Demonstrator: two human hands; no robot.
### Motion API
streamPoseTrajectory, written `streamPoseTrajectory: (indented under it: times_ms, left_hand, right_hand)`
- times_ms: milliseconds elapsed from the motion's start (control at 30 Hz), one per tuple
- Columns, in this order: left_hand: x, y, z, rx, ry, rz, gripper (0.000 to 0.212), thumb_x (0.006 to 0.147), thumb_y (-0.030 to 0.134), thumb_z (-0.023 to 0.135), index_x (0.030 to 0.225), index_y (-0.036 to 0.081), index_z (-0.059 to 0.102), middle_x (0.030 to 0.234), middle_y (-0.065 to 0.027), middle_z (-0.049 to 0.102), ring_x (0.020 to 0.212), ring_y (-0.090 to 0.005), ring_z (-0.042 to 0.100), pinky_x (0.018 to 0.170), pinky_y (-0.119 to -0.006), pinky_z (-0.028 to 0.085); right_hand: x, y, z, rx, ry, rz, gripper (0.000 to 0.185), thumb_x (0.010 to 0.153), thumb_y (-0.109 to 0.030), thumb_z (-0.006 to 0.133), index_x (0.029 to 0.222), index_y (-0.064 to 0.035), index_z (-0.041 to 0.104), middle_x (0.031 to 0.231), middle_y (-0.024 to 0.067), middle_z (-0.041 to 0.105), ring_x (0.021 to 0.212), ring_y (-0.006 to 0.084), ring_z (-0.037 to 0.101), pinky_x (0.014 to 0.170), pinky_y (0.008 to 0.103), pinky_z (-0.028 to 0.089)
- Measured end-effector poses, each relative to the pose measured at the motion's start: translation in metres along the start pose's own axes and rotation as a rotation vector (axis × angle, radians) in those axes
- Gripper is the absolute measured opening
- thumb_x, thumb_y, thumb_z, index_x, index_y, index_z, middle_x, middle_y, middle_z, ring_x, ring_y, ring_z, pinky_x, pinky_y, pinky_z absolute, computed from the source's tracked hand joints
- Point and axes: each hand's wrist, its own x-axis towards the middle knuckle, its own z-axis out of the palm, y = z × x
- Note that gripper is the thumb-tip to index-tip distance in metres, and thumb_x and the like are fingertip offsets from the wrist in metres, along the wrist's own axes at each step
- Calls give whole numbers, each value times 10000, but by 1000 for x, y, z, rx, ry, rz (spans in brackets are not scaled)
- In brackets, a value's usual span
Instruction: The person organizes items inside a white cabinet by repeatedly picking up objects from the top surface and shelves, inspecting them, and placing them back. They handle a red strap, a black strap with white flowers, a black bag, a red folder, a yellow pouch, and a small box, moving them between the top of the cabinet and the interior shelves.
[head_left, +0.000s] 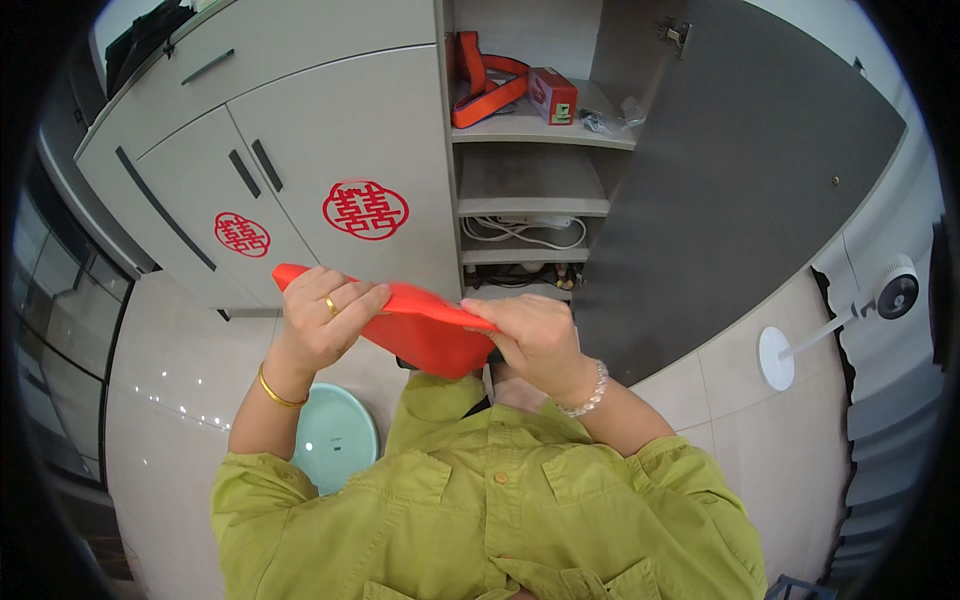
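Both hands hold a soft red bag or folded cloth (435, 341) in front of my body; which of the two it is, I cannot tell. My left hand (328, 307) grips its upper left part, with one corner sticking out past the knuckles. At the right end, my right hand (534, 334) pinches the top edge between thumb and fingers. The red piece sags between them. Behind it stands a cabinet with its dark door (720, 172) swung wide. An orange strap (487, 101) lies looped on the top shelf beside a red box (553, 96).
Coiled white cable (525, 232) and dark cords (510, 276) occupy lower shelves. Closed cabinet doors (375, 135) bear red paper-cut decorations. A turquoise basin (337, 435) sits on the tiled floor by my left side. To the right are a white standing fan (776, 358) and a grey curtain (892, 450).
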Motion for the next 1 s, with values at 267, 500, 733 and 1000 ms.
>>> streamPoseTrajectory:
  times_ms: [267, 500, 733, 1000]
  left_hand:
    - [-33, -3, -12, -673, 171, -798, 358, 631, 30, 713, 949, 23, 550, 875, -74, 580, 712, -156, 543, 633, -260, 449]
    - [-83, 20, 12, -953, 287, -1191, 208, 861, 67, 519, 1045, -32, 517, 995, -79, 586, 858, -106, 548, 765, -246, 445]
    - [-92, 21, 23, -1029, 400, -1287, 252, 900, 126, 482, 1095, -33, 490, 1024, -79, 580, 885, -98, 535, 779, -244, 438]
    - [-91, 23, 39, -807, 541, -1203, 259, 908, 176, 481, 1051, -32, 538, 960, -59, 598, 834, -91, 544, 731, -225, 448]
  right_hand:
    - [-9, -13, -6, 13, 207, -109, 272, 637, 55, 580, 898, -6, 621, 727, 101, 621, 560, 220, 577, 487, 279, 444]
    - [-22, -29, 38, 746, 502, 636, 318, 782, -214, 669, 941, 26, 534, 855, 57, 606, 812, 128, 569, 730, 267, 466]
    - [-61, -12, 64, 825, 109, 772, 275, 816, -140, 611, 1002, 54, 549, 892, 92, 639, 773, 104, 577, 702, 258, 467]
    - [-52, -21, 44, 895, 3, 775, 419, 841, -197, 575, 1161, 43, 453, 1053, 121, 588, 892, 97, 545, 762, 247, 440]
